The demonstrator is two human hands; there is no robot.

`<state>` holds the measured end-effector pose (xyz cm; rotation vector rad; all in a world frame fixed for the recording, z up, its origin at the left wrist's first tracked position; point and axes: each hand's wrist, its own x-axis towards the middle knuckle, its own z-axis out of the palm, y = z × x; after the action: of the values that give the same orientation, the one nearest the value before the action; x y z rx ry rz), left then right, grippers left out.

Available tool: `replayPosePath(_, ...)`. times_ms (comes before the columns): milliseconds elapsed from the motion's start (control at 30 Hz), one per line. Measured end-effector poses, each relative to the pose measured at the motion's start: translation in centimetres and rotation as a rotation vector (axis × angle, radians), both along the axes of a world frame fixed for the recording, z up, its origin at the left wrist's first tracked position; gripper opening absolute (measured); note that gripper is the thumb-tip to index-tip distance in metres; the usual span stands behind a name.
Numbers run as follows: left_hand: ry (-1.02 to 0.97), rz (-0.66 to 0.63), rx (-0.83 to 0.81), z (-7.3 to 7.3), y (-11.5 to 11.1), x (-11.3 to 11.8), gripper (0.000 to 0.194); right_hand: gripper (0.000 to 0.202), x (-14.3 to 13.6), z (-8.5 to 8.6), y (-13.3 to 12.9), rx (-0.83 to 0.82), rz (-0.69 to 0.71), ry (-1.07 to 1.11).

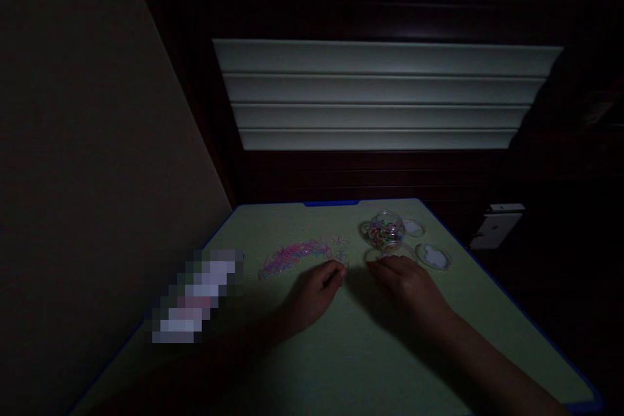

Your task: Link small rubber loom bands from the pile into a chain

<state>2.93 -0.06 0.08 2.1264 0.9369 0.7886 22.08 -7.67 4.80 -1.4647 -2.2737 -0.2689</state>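
My left hand [316, 296] is closed in a pinch just below the right end of a loose pile of small pink, purple and blue bands [295, 255]. What its fingertips hold, if anything, is too small and dark to make out. Close by on the right, my right hand [409, 286] has its fingers pressed together, pointing left, low over the table. Whatever lies between them is hidden. Right behind its knuckles sits a clear round dish [403, 250], partly covered by the hand. A clear jar [387, 231] with multicoloured bands inside stands beyond it.
Two clear lids with white labels, a nearer lid [433, 256] and a farther lid [414, 228], lie right of the jar. A pixelated oblong object [199, 296] is at the table's left edge. The pale green table [361, 364] has a blue rim. Behind it is a slatted panel [380, 91].
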Motion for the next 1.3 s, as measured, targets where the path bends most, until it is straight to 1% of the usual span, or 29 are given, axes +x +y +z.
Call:
replayPosePath(200, 0.008, -0.032, 0.033, 0.09, -0.11, 0.12, 0.027, 0.026, -0.55, -0.52, 0.27, -0.017, 0.016, 0.007)
replayPosePath(533, 0.061, -0.101, 0.086, 0.32, -0.3, 0.1, 0.025, 0.015, -0.72, 0.05, 0.12, -0.086, 0.043, -0.012)
replayPosePath(667, 0.078, -0.102, 0.097, 0.41, -0.39, 0.09, 0.026, 0.019, -0.7, -0.11, 0.14, -0.102, 0.057, -0.036)
replayPosePath(867, 0.067, -0.108, 0.089, 0.32, -0.27, 0.14, 0.025, 0.014, -0.78, -0.2, 0.15, -0.099, 0.044, -0.055)
replayPosePath(1033, 0.076, -0.13, 0.085, 0.3, -0.21, 0.11, 0.026, 0.013, -0.81, -0.15, 0.21, -0.095, 0.048, -0.065)
replayPosePath(1300, 0.077, -0.124, 0.099, 0.28, -0.32, 0.09, 0.024, 0.01, -0.82, -0.28, 0.3, -0.068, 0.025, -0.098)
